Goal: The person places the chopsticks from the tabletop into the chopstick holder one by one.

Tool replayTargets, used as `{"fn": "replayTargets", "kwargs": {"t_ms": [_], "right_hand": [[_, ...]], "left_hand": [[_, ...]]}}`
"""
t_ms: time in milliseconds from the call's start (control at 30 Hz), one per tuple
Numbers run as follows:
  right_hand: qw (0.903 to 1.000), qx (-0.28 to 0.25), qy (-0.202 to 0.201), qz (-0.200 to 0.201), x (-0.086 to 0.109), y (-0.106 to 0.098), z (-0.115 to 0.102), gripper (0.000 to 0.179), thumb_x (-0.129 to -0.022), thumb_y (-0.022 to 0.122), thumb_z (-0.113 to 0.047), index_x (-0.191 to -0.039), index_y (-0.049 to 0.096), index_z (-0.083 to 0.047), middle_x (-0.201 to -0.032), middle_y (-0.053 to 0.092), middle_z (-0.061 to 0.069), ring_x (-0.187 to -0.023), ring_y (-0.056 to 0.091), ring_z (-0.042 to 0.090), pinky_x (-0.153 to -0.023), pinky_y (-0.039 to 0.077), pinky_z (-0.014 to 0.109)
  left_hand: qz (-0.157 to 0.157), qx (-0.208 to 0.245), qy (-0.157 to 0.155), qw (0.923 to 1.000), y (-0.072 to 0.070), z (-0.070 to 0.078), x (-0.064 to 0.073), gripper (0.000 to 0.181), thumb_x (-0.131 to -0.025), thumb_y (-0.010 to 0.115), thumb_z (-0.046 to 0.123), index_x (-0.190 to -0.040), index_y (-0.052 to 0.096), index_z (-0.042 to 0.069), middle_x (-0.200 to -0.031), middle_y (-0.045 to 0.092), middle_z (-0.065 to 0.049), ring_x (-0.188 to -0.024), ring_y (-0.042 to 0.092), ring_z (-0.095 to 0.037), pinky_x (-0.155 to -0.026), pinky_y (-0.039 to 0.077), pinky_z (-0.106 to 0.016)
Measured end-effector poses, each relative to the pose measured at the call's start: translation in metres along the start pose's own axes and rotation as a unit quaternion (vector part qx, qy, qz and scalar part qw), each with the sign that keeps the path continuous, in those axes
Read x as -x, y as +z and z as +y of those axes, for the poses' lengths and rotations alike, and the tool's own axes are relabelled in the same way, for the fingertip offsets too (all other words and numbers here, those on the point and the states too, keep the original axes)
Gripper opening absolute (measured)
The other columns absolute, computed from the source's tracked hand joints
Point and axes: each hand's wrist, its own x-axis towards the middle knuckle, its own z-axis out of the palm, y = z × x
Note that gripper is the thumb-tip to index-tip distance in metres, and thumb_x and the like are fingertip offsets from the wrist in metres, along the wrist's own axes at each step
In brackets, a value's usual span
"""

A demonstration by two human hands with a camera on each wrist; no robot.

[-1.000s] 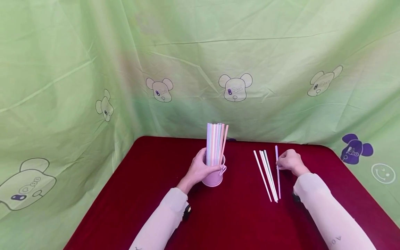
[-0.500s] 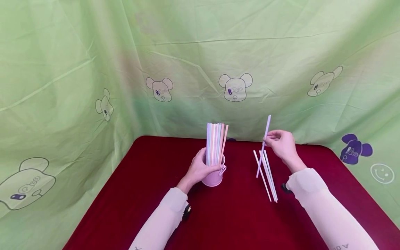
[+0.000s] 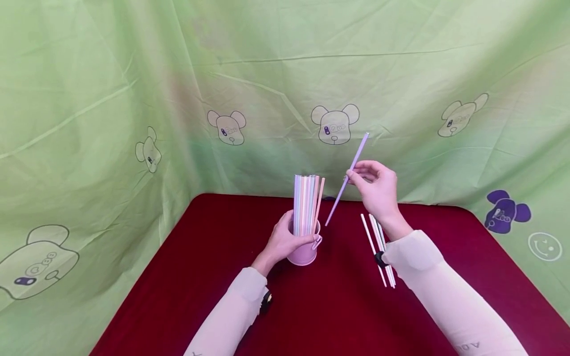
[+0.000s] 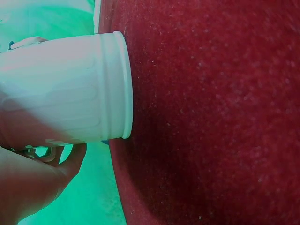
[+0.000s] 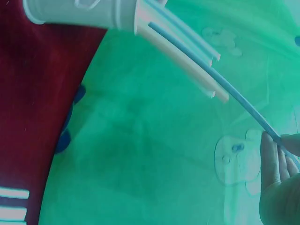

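On the red table stands a small pink bucket [image 3: 303,255] with a bunch of pastel straws [image 3: 305,205] upright in it. My left hand [image 3: 283,239] grips the bucket from its left side, thumb across the front near the handle bracket. In the left wrist view the bucket [image 4: 65,89] shows large, its base at the red cloth. Between thumb and fingertips my right hand [image 3: 377,188] pinches a purple straw [image 3: 340,194] in the air. That straw slants, its lower end just right of the bucket's rim and its top pointing up and right.
Several white and pale straws [image 3: 372,242] lie on the table at the right, partly under my right wrist in the head view. The red tablecloth [image 3: 213,247] covers the table. A green curtain [image 3: 276,59] with bear-head prints hangs behind and beside it.
My right hand has picked the purple straw up from the table and carried it up and left toward the bucket, tilting it. The left hand and bucket have stayed in place.
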Motion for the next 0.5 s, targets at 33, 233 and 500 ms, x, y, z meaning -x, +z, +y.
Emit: {"fn": "replayTargets", "kwargs": {"t_ms": [33,233,500], "right_hand": [[1.0000,-0.006,-0.004,0.000,0.000,0.004,-0.001,0.022,-0.091,0.072,0.005,-0.109,0.064,0.014,-0.092,0.072,0.013,-0.077,0.073,0.010,-0.075,0.061,0.028],[0.9995,0.012,-0.026,-0.015,0.006,0.026,0.008,0.023,-0.090,0.073,0.005,-0.110,0.066,0.014,-0.098,0.070,0.029,-0.077,0.070,0.010,-0.074,0.058,0.019],[0.9925,0.104,-0.034,-0.056,0.023,0.042,0.036,0.016,-0.088,0.077,0.002,-0.102,0.070,0.006,-0.092,0.073,0.020,-0.081,0.070,0.018,-0.073,0.057,0.016]], "left_hand": [[0.000,-0.001,0.000,1.0000,0.000,0.000,0.000,0.084,-0.072,0.092,0.032,-0.144,0.052,0.015,-0.131,0.059,-0.006,-0.118,0.060,-0.026,-0.101,0.050,-0.046],[0.005,0.000,0.006,1.0000,-0.001,-0.002,0.001,0.085,-0.072,0.092,0.035,-0.144,0.052,0.015,-0.131,0.060,-0.005,-0.118,0.060,-0.024,-0.103,0.050,-0.048],[0.002,-0.003,0.009,1.0000,-0.001,-0.001,0.000,0.085,-0.071,0.092,0.035,-0.144,0.052,0.015,-0.131,0.060,-0.003,-0.115,0.061,-0.018,-0.100,0.050,-0.040]]}}
